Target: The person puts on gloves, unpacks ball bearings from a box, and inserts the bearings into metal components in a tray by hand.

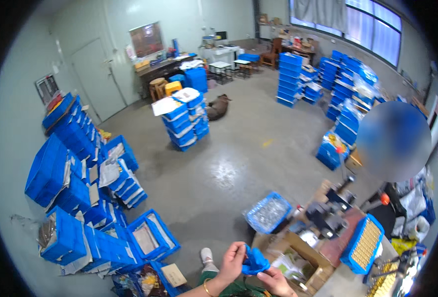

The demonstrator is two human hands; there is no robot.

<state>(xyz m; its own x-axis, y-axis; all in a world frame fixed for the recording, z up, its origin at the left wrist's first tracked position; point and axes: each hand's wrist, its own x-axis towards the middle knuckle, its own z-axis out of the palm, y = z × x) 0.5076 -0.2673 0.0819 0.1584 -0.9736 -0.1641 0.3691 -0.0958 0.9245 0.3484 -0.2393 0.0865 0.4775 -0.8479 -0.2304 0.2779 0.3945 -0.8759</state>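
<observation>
A crumpled, soft blue piece (255, 261) hangs between my two hands; whether it is cloth or thin plastic I cannot tell. My left hand (233, 261), with a gold-coloured bangle at the wrist, pinches its upper left edge. On the lower right edge, my right hand (275, 282) grips it between thumb and fingers. Right beside my hands stands an open cardboard box (323, 270) with greenish and clear wrapped contents. Beyond it is a blue crate (267, 213) filled with small silvery parts.
Black hand-lever machines (328, 213) with red knobs stand on the workbench at the right, near a blue tray (360, 237) of rows of brass-coloured parts. Stacked blue crates (87, 232) line the left side. Another crate stack (179, 121) and a dark dog (219, 107) are on the floor ahead.
</observation>
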